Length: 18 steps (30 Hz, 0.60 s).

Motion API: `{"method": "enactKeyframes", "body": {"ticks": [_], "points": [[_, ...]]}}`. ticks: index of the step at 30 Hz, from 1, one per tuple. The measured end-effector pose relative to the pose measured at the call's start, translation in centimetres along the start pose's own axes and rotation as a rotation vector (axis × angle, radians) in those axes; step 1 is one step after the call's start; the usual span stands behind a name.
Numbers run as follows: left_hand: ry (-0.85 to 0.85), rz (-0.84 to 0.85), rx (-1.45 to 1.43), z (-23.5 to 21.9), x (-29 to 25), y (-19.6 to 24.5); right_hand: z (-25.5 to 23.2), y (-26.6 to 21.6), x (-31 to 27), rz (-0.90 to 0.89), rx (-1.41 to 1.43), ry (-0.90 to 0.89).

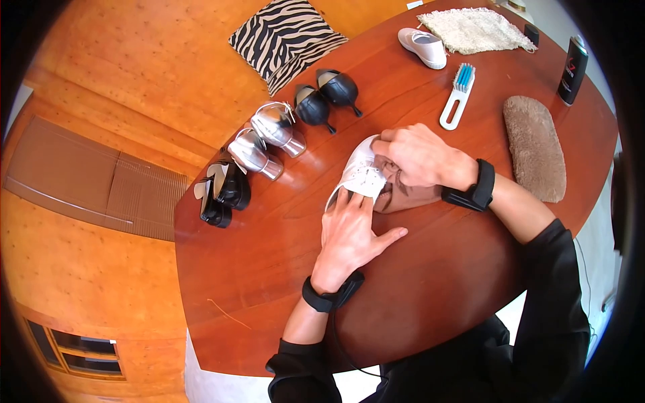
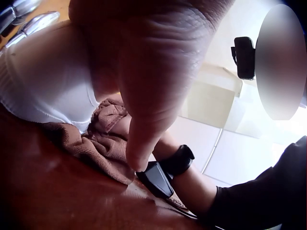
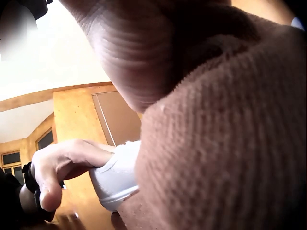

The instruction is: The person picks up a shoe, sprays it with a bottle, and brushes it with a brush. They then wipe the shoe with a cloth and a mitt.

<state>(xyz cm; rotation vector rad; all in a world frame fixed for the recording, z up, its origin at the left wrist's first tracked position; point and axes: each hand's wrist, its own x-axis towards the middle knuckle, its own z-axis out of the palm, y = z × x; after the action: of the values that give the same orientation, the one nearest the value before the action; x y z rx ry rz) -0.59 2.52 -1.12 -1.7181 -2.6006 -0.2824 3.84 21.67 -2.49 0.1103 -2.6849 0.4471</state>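
Observation:
A white lace-up shoe (image 1: 360, 173) is at the middle of the brown table. The fingers of my left hand (image 1: 347, 236) reach into its opening, while the thumb sticks out straight to the side. My right hand (image 1: 424, 158) grips a bunched brown cloth (image 1: 411, 197) against the shoe's side near the toe. From the left wrist, the shoe's white heel (image 2: 53, 72) shows, with the cloth (image 2: 91, 148) in folds beside it. The ribbed cloth (image 3: 216, 143) fills much of the right wrist view and hides the right fingertips.
Black heeled shoes (image 1: 337, 88), silver shoes (image 1: 272, 127) and black shoes (image 1: 228, 188) line the far left edge. Another white shoe (image 1: 423, 48), a cream cloth (image 1: 474, 30), a brush (image 1: 458, 97), a brown fuzzy pad (image 1: 535, 148) and a spray can (image 1: 573, 70) lie or stand beyond.

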Motion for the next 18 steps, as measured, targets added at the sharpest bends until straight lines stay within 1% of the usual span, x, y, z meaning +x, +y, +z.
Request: {"method": "enactKeyframes", "body": {"ticks": [2,6,8,9,11,12,14,15,16,17,18], "points": [[0.046,0.028,0.039,0.3,-0.1,0.2,-0.7,-0.4,0.0,-0.098,0.249,-0.132],[0.065,0.040,0.022,0.4,-0.3,0.6,-0.6,-0.5,-0.1,-0.110,0.218,-0.110],[0.002,0.024,0.069,0.2,-0.3,0.9,-0.9,-0.3,0.1,-0.019,0.170,-0.091],[0.002,0.021,0.067,0.1,-0.3,1.1,-0.8,-0.2,0.1,-0.020,0.170,-0.094],[-0.064,-0.003,0.060,-0.1,-0.3,1.3,-0.3,0.3,0.1,0.084,0.002,0.067],[-0.063,-0.005,0.059,-0.1,-0.4,1.4,-0.1,0.4,0.1,0.093,-0.061,0.093],[-0.130,-0.032,0.107,-0.1,-0.4,1.6,-0.2,0.0,0.2,0.082,-0.022,0.079],[-0.129,-0.032,0.107,0.1,-0.4,1.6,-0.2,-0.2,0.2,0.074,0.017,0.065],[-0.086,-0.011,0.094,0.4,-0.5,1.4,-0.3,-0.5,0.2,0.073,0.018,0.064],[-0.045,0.010,0.081,0.6,-0.6,1.4,-0.3,-0.8,0.2,-0.021,0.151,0.029],[-0.046,0.010,0.081,0.7,-0.6,1.5,-0.3,-1.1,0.1,-0.115,0.284,-0.007]]}}
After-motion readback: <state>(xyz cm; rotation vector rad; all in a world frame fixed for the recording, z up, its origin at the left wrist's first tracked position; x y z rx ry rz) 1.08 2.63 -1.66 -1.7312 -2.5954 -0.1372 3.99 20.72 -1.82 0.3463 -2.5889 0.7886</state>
